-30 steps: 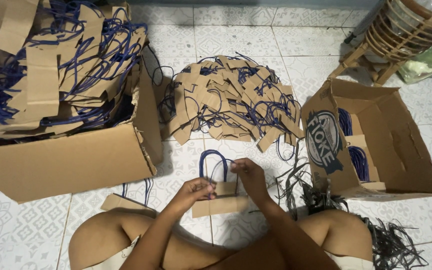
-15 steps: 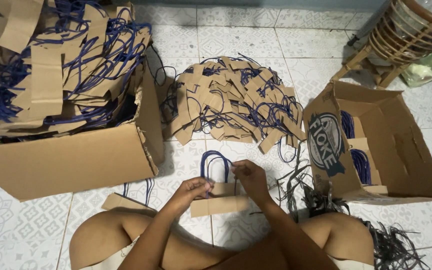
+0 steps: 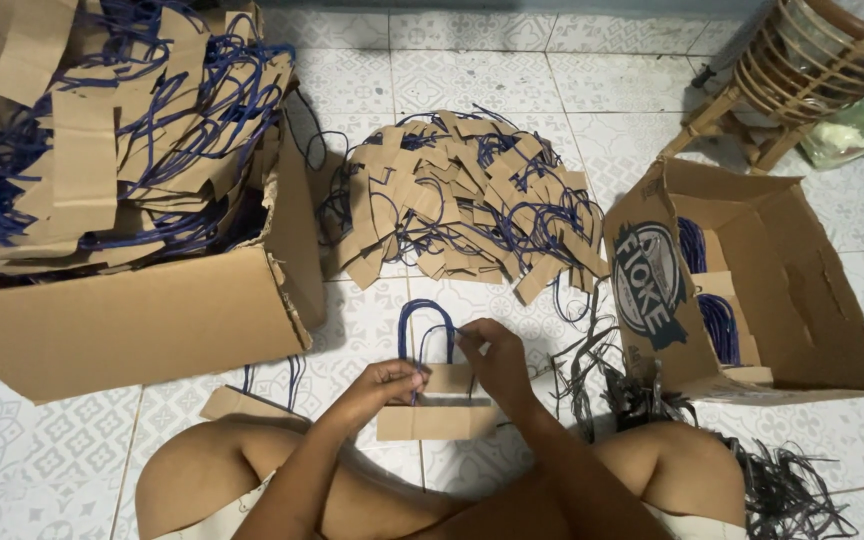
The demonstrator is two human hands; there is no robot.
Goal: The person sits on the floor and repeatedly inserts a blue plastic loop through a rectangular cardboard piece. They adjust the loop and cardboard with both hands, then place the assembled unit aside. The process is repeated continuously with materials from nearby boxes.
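My left hand (image 3: 384,385) pinches one end of a blue cord loop (image 3: 426,322) against a small brown paper strip (image 3: 449,378). My right hand (image 3: 492,358) holds the loop's other end at the strip's top right. The loop arches upward from the strip. A wider brown paper strip (image 3: 438,422) lies just below both hands, on the tiled floor between my knees.
A large cardboard box (image 3: 142,320) piled with corded paper strips stands at the left. A heap of the same strips (image 3: 462,195) lies ahead. An open box (image 3: 752,290) is at the right, black cords (image 3: 792,490) near my right knee, a wicker stool (image 3: 802,70) behind.
Both hands have stayed on the cord loop and strip, with only small finger shifts. Nothing else has moved.
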